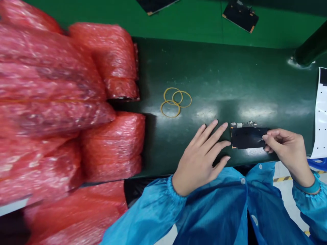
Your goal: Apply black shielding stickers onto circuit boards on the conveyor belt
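Observation:
A thin black display panel (pixel 246 137) with a strip of small circuit parts along its far edge is near the front edge of the dark green table (pixel 217 75). My right hand (pixel 286 144) pinches its right end between thumb and fingers. My left hand (pixel 201 156) is spread out with the fingers apart, palm down, its fingertips close to the panel's left end. Whether those fingertips touch the panel I cannot tell. To the left of the panel, three yellow rubber bands (pixel 170 109) overlap on the tabletop.
Red bubble-wrap bundles (pixel 114 146) are piled along the left side. Two more dark panels lie at the back, one of them a black panel (pixel 241 16) on the green surface. A dark post (pixel 310 47) rises at the right, near a white sheet (pixel 320 115).

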`<state>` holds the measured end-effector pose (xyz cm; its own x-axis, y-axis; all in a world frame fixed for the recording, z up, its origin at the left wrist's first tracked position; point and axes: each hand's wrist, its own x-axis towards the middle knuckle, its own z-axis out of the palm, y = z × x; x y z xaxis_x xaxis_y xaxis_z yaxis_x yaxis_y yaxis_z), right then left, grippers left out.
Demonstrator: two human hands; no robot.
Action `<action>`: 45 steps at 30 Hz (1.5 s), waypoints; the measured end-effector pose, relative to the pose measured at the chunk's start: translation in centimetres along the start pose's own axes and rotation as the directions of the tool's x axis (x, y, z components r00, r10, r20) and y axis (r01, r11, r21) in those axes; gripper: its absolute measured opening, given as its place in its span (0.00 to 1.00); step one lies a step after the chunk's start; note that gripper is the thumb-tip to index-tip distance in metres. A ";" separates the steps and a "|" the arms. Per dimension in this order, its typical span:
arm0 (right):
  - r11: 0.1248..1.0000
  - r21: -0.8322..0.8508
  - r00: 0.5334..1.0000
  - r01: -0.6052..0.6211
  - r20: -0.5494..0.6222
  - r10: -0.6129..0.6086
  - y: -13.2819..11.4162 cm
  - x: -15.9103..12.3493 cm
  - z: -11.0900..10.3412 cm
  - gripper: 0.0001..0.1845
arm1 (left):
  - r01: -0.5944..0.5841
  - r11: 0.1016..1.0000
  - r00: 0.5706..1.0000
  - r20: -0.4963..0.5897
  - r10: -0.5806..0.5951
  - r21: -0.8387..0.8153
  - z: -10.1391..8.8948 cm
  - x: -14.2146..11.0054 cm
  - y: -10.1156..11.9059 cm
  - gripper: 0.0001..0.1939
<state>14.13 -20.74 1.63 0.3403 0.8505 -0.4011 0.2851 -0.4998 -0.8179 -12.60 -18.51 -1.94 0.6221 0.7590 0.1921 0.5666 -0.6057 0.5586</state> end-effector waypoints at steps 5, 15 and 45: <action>0.998 -0.038 0.998 0.052 -0.046 -0.053 0.1 -0.5 0.1 0.11 | 0.010 1.000 1.000 0.013 -0.010 0.005 -0.2 0.2 0.1 0.11; 0.993 -0.077 0.994 0.085 -0.062 -0.090 -0.1 -0.7 0.3 0.08 | 0.011 1.000 1.000 0.007 -0.011 -0.007 -0.4 0.3 0.3 0.11; 0.988 -0.108 0.991 0.110 -0.061 -0.117 -0.5 -0.7 0.6 0.09 | 0.024 1.000 0.999 0.022 -0.024 -0.001 -0.4 0.2 0.2 0.11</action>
<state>13.24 -20.98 2.13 0.3587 0.8916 -0.2763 0.4160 -0.4177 -0.8077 -12.62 -18.38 -1.48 0.6201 0.7680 0.1603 0.5811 -0.5868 0.5639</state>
